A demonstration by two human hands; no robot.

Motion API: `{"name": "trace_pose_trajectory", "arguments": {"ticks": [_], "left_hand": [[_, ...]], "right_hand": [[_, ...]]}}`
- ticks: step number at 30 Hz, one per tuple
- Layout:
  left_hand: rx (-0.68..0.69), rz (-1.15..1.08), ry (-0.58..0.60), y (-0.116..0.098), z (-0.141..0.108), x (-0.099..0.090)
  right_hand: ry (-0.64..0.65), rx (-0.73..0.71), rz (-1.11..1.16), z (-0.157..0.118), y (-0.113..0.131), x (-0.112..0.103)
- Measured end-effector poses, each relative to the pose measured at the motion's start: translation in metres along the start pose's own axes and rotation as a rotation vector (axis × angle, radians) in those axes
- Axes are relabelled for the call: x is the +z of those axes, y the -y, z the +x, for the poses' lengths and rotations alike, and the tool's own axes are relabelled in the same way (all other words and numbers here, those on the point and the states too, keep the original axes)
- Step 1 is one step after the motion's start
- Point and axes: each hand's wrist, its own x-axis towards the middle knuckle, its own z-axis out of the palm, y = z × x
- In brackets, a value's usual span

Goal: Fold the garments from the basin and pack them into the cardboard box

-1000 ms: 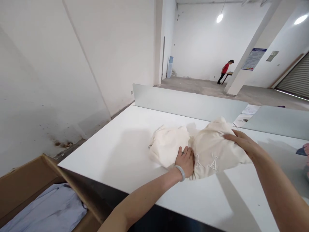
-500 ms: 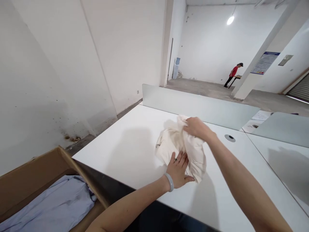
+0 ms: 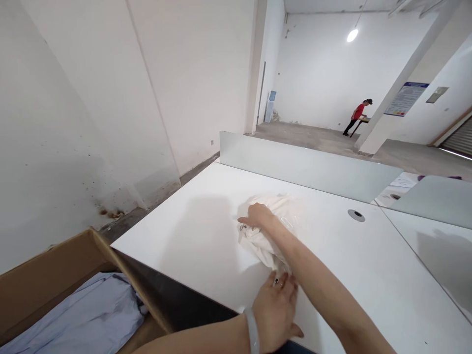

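Centrally, one cream garment (image 3: 265, 246) lies crumpled on a white bench (image 3: 368, 265), with two bare hands at it. The right hand (image 3: 258, 216) reaches across to its far left part, fingers mostly curled and one digit pointing left; whether they pinch the fabric, I cannot tell. The left hand (image 3: 275, 312), wearing one pale bangle (image 3: 251, 329), is nearer the bench's front edge, its fingers slightly parted and bent, tips at the garment's near end, the palm not closed around anything. Two frosted dividers, a long one (image 3: 306, 162) and a shorter one (image 3: 438, 196), stand along the back, and one round cable hole (image 3: 356, 215) sits to the right of the garment. One person in red (image 3: 358, 112) stands at a small table (image 3: 363, 120) far off.

Half a second ago the right hand holds part of the garment raised; now the fabric lies lower and flatter, the right hand is farther left, and the left hand is closer to the front edge. The letters R and A, readable a second ago, are now only faint marks.

At lower left, one open cardboard box (image 3: 44, 260) holds pale blue-lilac cloth (image 3: 88, 314), loosely folded and wrinkled
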Motion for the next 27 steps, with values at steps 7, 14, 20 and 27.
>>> {"name": "trace_pose_trajectory", "arguments": {"ticks": [7,14,20,27], "left_hand": [[0.054,0.304,-0.464,0.026,0.005,-0.045],[-0.043,0.382,-0.530,0.056,0.012,-0.021],[0.012,0.334,-0.508,0.065,0.010,-0.021],[0.058,0.223,-0.476,0.070,0.006,-0.003]], "right_hand": [[-0.277,0.182,0.298,-0.039,-0.119,-0.037],[-0.422,0.355,0.318,-0.027,-0.191,0.004],[-0.299,0.496,0.234,-0.006,-0.208,0.028],[-0.379,0.497,0.168,0.007,-0.193,0.051]]}}
